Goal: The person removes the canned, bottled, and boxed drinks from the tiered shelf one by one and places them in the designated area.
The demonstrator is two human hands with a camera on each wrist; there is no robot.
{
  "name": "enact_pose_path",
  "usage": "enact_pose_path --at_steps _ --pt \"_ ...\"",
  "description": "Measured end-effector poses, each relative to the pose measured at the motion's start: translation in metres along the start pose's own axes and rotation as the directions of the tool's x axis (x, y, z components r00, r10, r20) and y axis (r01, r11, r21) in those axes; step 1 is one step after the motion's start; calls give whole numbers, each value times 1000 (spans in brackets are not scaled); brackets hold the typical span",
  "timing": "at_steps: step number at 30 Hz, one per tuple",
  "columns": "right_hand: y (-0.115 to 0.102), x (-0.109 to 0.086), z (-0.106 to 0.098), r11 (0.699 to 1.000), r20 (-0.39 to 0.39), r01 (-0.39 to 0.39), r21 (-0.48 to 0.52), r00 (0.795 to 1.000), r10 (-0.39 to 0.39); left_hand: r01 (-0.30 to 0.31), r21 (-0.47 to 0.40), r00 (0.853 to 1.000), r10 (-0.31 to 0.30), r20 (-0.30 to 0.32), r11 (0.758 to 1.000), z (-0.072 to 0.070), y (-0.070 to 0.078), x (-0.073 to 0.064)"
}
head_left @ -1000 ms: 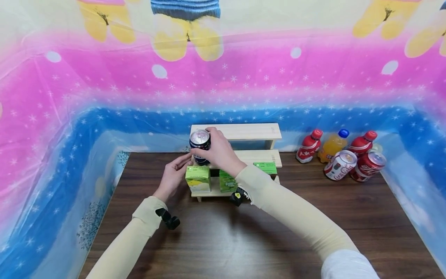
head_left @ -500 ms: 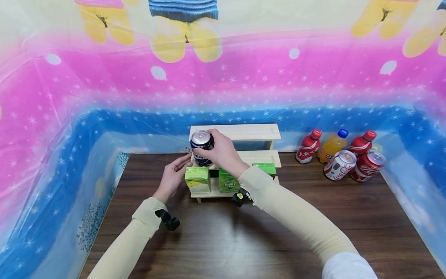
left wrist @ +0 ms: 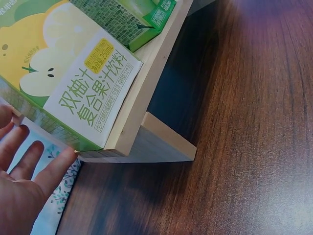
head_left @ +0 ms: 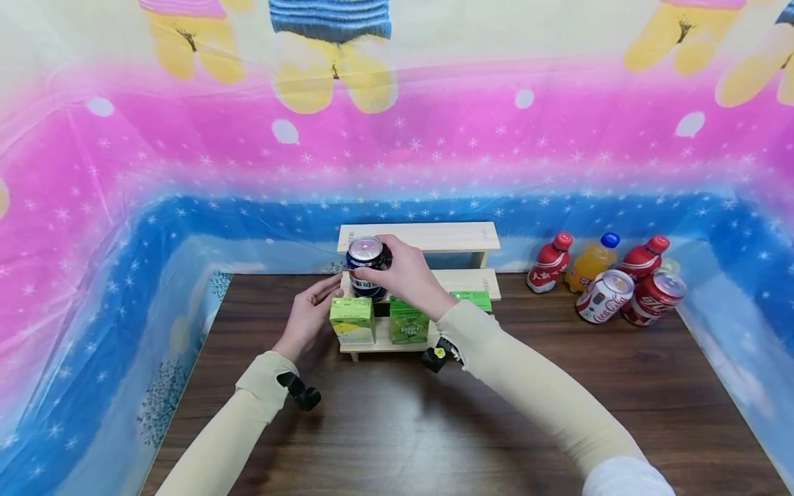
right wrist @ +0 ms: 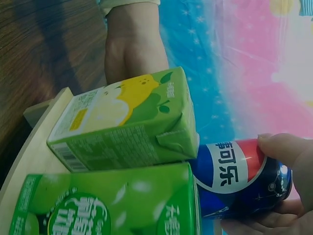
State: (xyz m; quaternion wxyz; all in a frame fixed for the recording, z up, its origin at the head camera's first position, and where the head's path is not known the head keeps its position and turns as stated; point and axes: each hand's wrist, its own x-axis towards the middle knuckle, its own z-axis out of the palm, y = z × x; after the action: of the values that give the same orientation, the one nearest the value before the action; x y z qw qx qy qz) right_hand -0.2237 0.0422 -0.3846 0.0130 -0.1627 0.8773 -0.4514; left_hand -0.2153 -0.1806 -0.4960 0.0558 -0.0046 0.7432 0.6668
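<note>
A dark blue Pepsi can (head_left: 366,275) stands upright at the left end of the middle tier of a pale wooden step rack (head_left: 462,281). My right hand (head_left: 412,279) grips it from the right, thumb in front; the label faces forward in the right wrist view, on the can (right wrist: 230,169). At the rack's left end is my left hand (head_left: 305,317). Its fingers (left wrist: 57,169) are spread in the left wrist view, close to a yellow-green juice carton (left wrist: 93,93); whether they touch the rack is unclear. Behind that carton, the can's base is hidden.
On the lowest tier are a green carton (head_left: 409,324) and, at the right, another green-topped carton (head_left: 471,300) mostly behind my sleeve. Two red-capped bottles, an orange soda bottle (head_left: 592,262), a white Coca-Cola can (head_left: 604,296) and a red can (head_left: 654,297) cluster at right.
The can has shifted slightly right and nearer along the middle tier with my right hand around it. My left hand has stayed at the rack's left end.
</note>
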Motion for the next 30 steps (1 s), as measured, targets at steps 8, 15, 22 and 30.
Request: enact_pose_path --at_steps 8,15,22,30 --pt "3 -8 -16 1000 -3 -12 5 1000 12 14 -20 1000 -15 -15 1000 1 -1 1" --pt "3 -12 -35 1000 -20 -18 -22 1000 17 21 -52 1000 -21 -6 998 1 -1 1" --pt "1 -21 -58 999 -28 -34 -3 999 34 29 -38 1000 -29 -7 999 1 1 -1" --pt "8 -30 -83 998 -49 -30 51 998 33 27 -53 1000 -27 4 998 1 2 -1"
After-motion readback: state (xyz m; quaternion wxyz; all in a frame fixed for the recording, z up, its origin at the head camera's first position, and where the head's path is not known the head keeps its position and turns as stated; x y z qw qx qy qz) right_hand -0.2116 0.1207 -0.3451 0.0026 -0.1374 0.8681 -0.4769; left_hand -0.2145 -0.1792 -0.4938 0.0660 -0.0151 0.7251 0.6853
